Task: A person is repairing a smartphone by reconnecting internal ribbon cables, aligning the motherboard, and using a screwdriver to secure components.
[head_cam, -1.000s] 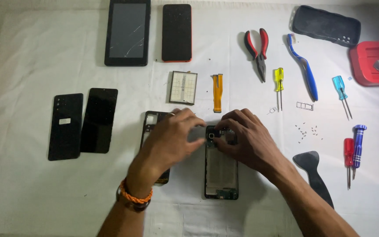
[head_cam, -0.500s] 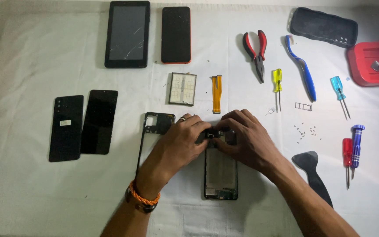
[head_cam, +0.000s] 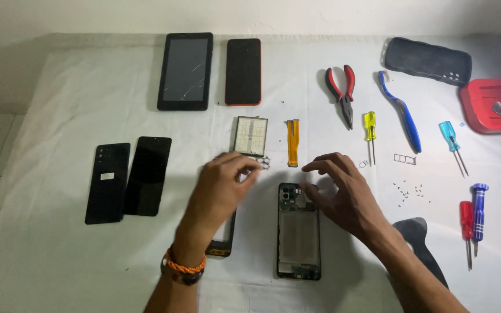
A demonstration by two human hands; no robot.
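opened phone (head_cam: 298, 232) lying flat, internals exposed.

On the white cloth (head_cam: 59, 104) we see a cracked tablet (head_cam: 185, 71), a dark phone (head_cam: 243, 71), red-handled pliers (head_cam: 341, 90), a blue toothbrush (head_cam: 402, 113), a yellow screwdriver (head_cam: 369, 128), a red tray (head_cam: 494, 104) and two black panels (head_cam: 127, 178) lying side by side.

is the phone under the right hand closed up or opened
Opened. The phone lies flat with its back cover off: bare frame, inner parts and camera module show. The right hand hovers over its top end.
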